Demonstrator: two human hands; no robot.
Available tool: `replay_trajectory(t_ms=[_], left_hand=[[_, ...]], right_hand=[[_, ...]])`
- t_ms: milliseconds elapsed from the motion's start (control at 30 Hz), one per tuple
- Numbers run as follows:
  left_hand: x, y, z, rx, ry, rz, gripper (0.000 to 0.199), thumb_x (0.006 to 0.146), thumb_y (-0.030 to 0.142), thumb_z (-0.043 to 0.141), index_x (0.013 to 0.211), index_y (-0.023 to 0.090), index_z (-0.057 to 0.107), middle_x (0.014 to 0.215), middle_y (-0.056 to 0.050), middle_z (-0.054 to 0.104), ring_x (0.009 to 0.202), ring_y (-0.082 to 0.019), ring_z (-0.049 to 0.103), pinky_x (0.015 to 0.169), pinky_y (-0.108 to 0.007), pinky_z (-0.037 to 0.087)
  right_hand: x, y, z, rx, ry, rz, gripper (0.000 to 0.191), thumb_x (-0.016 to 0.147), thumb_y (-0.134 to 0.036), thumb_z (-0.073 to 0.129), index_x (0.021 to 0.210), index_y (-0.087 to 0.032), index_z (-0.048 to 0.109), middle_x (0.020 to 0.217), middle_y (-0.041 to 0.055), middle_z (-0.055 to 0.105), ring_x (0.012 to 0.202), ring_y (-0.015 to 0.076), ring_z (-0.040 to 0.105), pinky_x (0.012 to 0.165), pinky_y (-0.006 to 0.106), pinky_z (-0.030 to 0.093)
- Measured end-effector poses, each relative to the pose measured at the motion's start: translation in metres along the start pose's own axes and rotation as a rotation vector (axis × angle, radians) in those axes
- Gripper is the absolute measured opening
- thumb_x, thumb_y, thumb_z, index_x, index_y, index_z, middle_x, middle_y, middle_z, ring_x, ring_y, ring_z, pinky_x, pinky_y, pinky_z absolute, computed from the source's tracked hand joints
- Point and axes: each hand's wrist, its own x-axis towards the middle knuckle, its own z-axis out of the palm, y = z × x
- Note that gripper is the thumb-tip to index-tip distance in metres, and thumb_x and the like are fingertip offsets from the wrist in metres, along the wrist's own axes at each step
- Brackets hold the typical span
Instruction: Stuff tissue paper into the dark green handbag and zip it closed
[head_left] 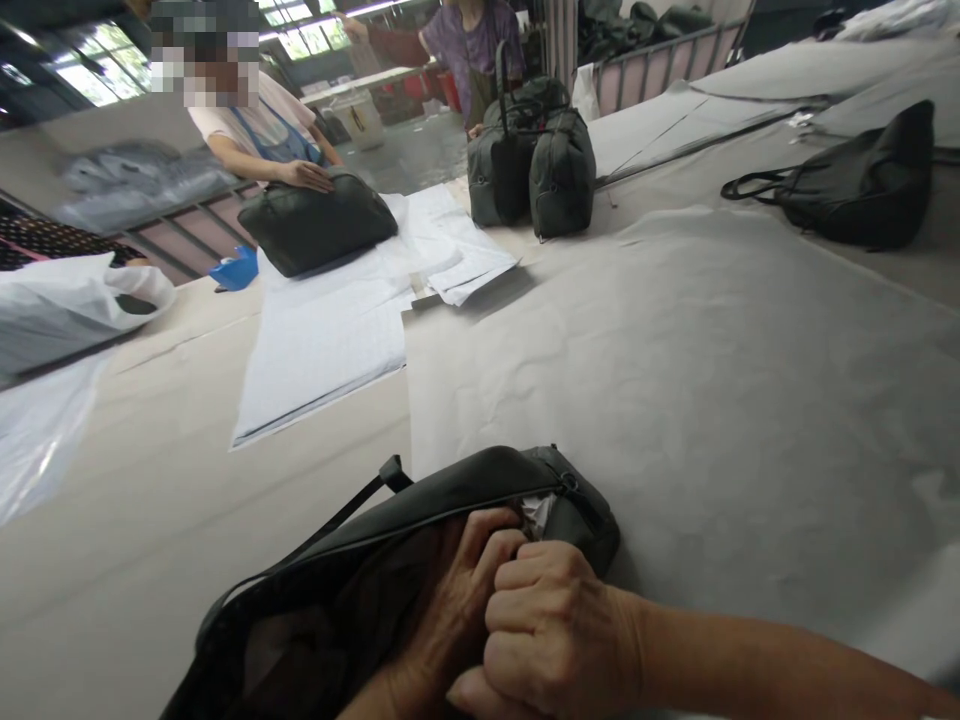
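A dark duffel bag [480, 478] lies unzipped on the table close in front of me, with a strap [337, 525] along its far side. My left hand [457, 590] reaches inside the opening, its fingers curled near the right end. Over the near edge of the opening, my right hand [555, 630] is closed in a fist next to the left one. What its fingers grip is hidden. Some crumpled whitish material [537, 512] shows inside the bag just beyond the fingers.
Across the table a co-worker's hand [307, 176] rests on another dark bag [319, 225]. White sheets [330, 350] and grey paper [675, 400] cover the tabletop. More dark bags [562, 175] stand at the back, and one bag [862, 195] lies at the right. A blue object [236, 268] sits far left.
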Motion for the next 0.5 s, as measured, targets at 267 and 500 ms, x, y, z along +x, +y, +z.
replay_trajectory(t_ms=[267, 500], left_hand=[[0.016, 0.016, 0.034, 0.185, 0.104, -0.154, 0.055, 0.103, 0.032, 0.018, 0.075, 0.024, 0.065, 0.082, -0.015, 0.054, 0.083, -0.033, 0.053, 0.082, -0.058, 0.049], [0.042, 0.04, 0.017, -0.003, -0.144, -0.23, 0.014, 0.096, 0.017, 0.055, 0.098, 0.019, 0.069, 0.112, -0.016, 0.066, 0.107, -0.04, 0.061, 0.087, -0.059, 0.055]], right_hand=[[-0.01, -0.014, 0.017, -0.042, 0.004, 0.095, 0.043, 0.088, -0.022, 0.056, 0.051, -0.019, 0.033, 0.048, -0.0053, 0.034, 0.048, 0.0102, 0.027, 0.05, 0.032, 0.016], [-0.014, -0.008, -0.002, 0.038, -0.139, 0.146, 0.034, 0.093, -0.011, 0.054, 0.063, -0.02, 0.041, 0.057, -0.0022, 0.04, 0.056, 0.0129, 0.034, 0.056, 0.035, 0.023]])
